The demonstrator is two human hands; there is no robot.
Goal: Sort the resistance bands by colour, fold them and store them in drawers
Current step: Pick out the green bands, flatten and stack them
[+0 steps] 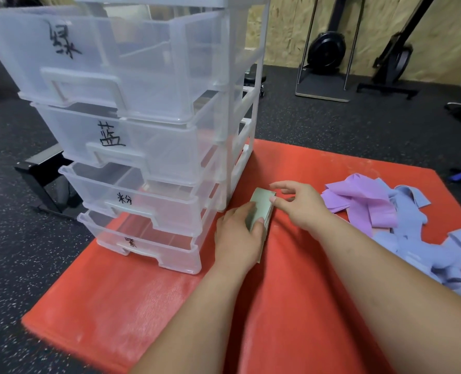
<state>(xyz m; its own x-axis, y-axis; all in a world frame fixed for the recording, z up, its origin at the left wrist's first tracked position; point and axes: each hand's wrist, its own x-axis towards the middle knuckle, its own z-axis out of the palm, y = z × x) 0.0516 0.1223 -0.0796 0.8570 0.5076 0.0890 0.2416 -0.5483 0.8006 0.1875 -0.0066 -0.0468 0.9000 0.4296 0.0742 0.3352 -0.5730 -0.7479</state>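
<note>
A folded stack of green bands lies on the red mat beside the clear plastic drawer unit. My left hand grips the stack's near end, thumb on top. The thumb and forefinger of my right hand pinch the stack's far corner. All of the unit's drawers are pulled out, each with a handwritten label; the top drawer sticks out furthest. To the right lies a loose heap of purple bands and blue bands.
The red mat sits on a black speckled gym floor. A black bench frame stands left of the drawers. Gym equipment lines the far wall.
</note>
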